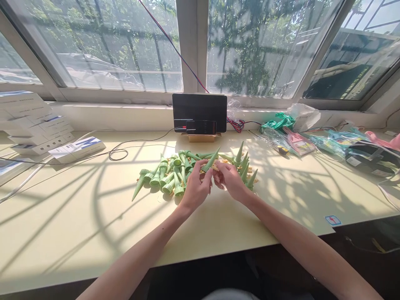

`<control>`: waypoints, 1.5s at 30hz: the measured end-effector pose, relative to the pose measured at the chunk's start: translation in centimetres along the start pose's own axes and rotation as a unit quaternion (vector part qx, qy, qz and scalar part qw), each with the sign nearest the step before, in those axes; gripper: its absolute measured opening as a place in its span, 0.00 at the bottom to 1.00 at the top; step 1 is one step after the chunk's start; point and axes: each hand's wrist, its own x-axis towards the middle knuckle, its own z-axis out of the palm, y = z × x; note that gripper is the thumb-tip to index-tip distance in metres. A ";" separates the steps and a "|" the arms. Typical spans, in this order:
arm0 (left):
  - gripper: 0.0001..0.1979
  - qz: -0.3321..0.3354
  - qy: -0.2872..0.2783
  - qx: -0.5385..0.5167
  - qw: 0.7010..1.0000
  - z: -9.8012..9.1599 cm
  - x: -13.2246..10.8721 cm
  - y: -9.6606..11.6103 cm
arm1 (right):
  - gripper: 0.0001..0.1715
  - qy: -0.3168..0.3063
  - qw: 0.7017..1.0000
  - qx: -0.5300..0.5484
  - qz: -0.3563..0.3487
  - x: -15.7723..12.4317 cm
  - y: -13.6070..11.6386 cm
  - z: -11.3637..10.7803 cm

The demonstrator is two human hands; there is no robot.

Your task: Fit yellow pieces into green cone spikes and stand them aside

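Note:
My left hand [197,183] is closed on a green pointed cone [213,157], its tip slanting up and to the right. Close beside it, my right hand [233,179] pinches a small beige piece [215,168] near the cone's wide end; the fingers hide most of it, and I cannot tell whether the two are joined. Several green cones with wide collars [163,167] lie heaped left of my hands. More green cones [239,153] stand upright at the right, with small beige pieces around them.
A black tablet-like screen [200,105] with a phone [201,126] in front stands by the window. White boxes [77,149] are stacked at the left, near loose cables [118,155]. Plastic bags [300,141] and a black case [371,158] lie at the right.

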 end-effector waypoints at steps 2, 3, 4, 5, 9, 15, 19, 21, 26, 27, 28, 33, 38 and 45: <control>0.16 -0.022 0.008 -0.030 0.999 0.0 0.1 0.2 | 0.34 -0.013 1.000 0.022 0.014 0.2 0.0 -0.1; 0.17 -0.031 0.012 -0.045 0.998 -0.1 0.1 0.3 | 0.34 -0.018 0.999 0.030 0.017 0.2 0.0 -0.2; 0.17 -0.038 0.015 -0.058 0.997 -0.1 0.1 0.4 | 0.35 -0.021 0.999 0.035 0.016 0.3 0.0 -0.3; 0.17 -0.043 0.015 -0.066 0.997 -0.1 0.1 0.5 | 0.35 -0.022 0.999 0.037 0.012 0.4 0.0 -0.4; 0.17 -0.045 0.004 -0.059 0.997 -0.1 0.0 0.3 | 0.34 -0.035 0.999 0.015 -0.015 0.3 -0.1 -0.5; 0.20 -0.024 -0.008 0.004 1.000 -0.1 -0.3 0.0 | 0.34 -0.062 0.997 -0.006 -0.044 0.2 -0.1 -0.4; 0.25 0.015 -0.014 0.040 0.999 -0.1 -0.5 0.2 | 0.34 -0.068 0.996 -0.015 -0.061 0.1 0.0 -0.5; 0.25 0.038 0.002 0.062 0.997 -0.1 -0.6 0.2 | 0.34 -0.069 0.996 -0.018 -0.060 0.0 0.1 -0.5; 0.20 0.083 0.031 0.139 0.986 -0.2 -0.5 -0.1 | 0.33 -0.068 0.996 -0.017 -0.051 -0.1 0.3 -0.4; 0.19 0.093 0.034 0.149 0.984 -0.2 -0.5 -0.1 | 0.33 -0.068 0.996 -0.017 -0.052 -0.1 0.3 -0.4; 0.18 0.103 0.037 0.158 0.981 -0.3 -0.5 -0.1 | 0.33 -0.069 0.996 -0.017 -0.053 -0.1 0.3 -0.4; 0.16 0.123 0.054 0.184 0.974 -0.5 -0.4 0.1 | 0.34 -0.077 0.995 -0.024 -0.055 -0.1 0.3 -0.5; 0.13 0.115 0.061 0.186 0.974 -0.4 -0.5 0.2 | 0.33 -0.087 0.994 -0.031 -0.055 -0.3 0.1 -0.4; 0.15 0.117 0.069 0.209 0.968 -0.4 -0.6 -0.4 | 0.33 -0.093 0.993 -0.045 -0.050 -0.4 -0.2 -0.4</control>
